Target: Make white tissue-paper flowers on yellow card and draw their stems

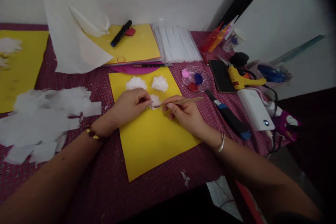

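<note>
A yellow paper sheet (pixel 152 136) lies on the red checked tablecloth before me. Two fluffy white tissue flowers (pixel 135 83) (pixel 160 83) rest near its far edge. My left hand (pixel 130 106) is closed, pinching a third white tissue flower (pixel 155 101) against the sheet. My right hand (pixel 185 113) grips a thin wooden stick (pixel 183 102), whose tip touches that flower.
Torn white tissue pieces (pixel 42 119) pile at the left. A stack of coloured sheets with a black marker (pixel 121 33) sits behind, beside white strips (pixel 175 43). To the right are a paint palette (pixel 195 78), a yellow glue gun (pixel 241 80), a white power bank (pixel 256 108) and a cutter (pixel 228 115).
</note>
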`<state>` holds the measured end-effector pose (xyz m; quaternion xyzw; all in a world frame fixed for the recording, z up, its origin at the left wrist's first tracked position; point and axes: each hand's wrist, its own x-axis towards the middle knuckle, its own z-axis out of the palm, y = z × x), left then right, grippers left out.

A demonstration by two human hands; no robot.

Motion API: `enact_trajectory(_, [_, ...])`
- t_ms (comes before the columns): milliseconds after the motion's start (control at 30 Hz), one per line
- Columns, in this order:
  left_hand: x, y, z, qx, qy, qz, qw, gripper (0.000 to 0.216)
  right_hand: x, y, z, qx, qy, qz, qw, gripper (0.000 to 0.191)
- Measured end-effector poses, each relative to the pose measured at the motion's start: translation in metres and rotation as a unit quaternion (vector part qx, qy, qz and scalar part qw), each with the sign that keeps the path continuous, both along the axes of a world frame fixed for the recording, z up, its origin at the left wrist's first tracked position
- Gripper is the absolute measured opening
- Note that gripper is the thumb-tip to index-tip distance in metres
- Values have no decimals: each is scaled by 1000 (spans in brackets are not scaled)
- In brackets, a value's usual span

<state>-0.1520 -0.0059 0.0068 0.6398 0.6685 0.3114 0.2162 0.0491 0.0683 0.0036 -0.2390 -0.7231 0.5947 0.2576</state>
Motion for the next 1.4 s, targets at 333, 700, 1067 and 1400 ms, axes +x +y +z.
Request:
enact_trajectory(333, [2,-1,3,3,21,3,1000,25,0,-7,2,185,-48,37,981,18])
enact_trajectory(700, [-7,-6,10,-19,-159,59,985,27,-1,-11,-2,71,10,-36,997,16])
enact_trajectory(1067, [-64,-117,70,15,-63,254,965,16,1,0,-3,-152,34,-24,987,16])
enact_trajectory(1400, [-56,-130,31,-10,427,106,898,21,0,-4,0,-133,16,0,991,14])
